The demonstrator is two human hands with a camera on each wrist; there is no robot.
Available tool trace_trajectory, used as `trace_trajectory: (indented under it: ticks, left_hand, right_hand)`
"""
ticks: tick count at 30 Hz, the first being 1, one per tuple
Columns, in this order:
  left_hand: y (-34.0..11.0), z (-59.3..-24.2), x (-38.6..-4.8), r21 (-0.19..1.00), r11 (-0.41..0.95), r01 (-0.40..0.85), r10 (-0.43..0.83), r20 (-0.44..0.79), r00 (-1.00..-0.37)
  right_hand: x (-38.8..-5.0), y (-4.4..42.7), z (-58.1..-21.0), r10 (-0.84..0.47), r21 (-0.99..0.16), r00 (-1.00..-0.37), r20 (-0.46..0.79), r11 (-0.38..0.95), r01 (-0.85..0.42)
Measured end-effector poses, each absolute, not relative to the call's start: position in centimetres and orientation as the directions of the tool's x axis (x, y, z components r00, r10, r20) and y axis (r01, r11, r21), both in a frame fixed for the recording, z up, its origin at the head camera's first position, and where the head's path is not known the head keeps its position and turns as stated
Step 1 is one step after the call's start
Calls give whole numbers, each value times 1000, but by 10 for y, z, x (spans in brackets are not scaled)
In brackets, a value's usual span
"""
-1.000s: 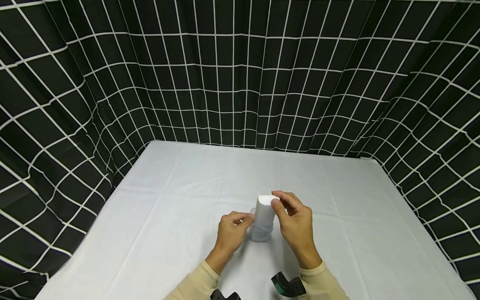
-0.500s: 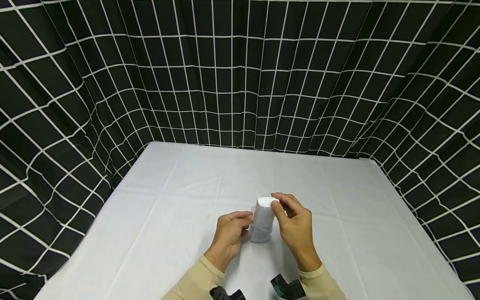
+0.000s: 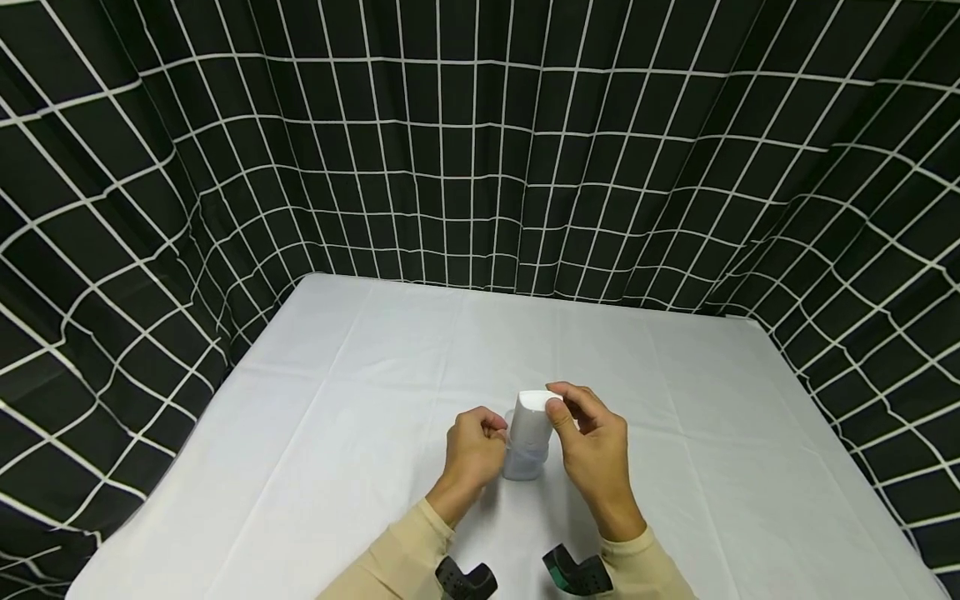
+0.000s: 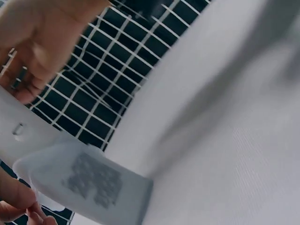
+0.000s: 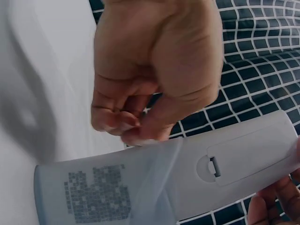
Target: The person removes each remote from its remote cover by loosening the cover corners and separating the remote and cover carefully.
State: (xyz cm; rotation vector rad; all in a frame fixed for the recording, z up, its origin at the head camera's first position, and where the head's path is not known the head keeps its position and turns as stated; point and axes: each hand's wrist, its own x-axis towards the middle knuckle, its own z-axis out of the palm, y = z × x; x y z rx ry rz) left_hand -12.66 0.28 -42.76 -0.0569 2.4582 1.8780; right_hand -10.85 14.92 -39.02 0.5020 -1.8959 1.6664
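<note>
A white remote control (image 3: 531, 422) stands on end, leaning slightly, with its lower part inside a translucent sleeve (image 3: 521, 467). Its back, with a latched battery cover (image 5: 255, 154), shows in the right wrist view. On the sleeve is a grey mosaic patch (image 5: 98, 194). My right hand (image 3: 596, 450) holds the remote's upper end between thumb and fingers. At the sleeve's upper rim my left hand (image 3: 474, 450) pinches the loose edge with curled fingers; in the left wrist view, the left fingertips (image 4: 16, 197) are at that rim. The sleeve's lower end rests on the table.
A white cloth (image 3: 360, 400) covers the table. Black curtains with a white grid (image 3: 480, 150) stand around its back and sides. A black wrist device (image 3: 467, 579) sits by the left sleeve, and another black wrist device (image 3: 576, 573) by the right.
My left hand first spread its fingers beside the sleeve, then curled them and moved to its rim again. The right hand and the remote stay nearly in place.
</note>
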Motion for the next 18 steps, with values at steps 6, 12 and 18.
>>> trace_trajectory:
  ticks: [6,12,18]
  left_hand:
    - [4,-445,-129,891,453,-24,4,-29,-1000]
    - [6,-455,-127,860,510,-2,-3,0,-1000]
    - [11,-462,-129,806,591,2,-16,15,-1000]
  right_hand:
    - [-109,150,-389,70,-766,-766,639,152,-625]
    - [-108,150,-388,60,-756,-758,650,150,-637]
    - [-109,150,-389,63,-756,-757,650,155,-636]
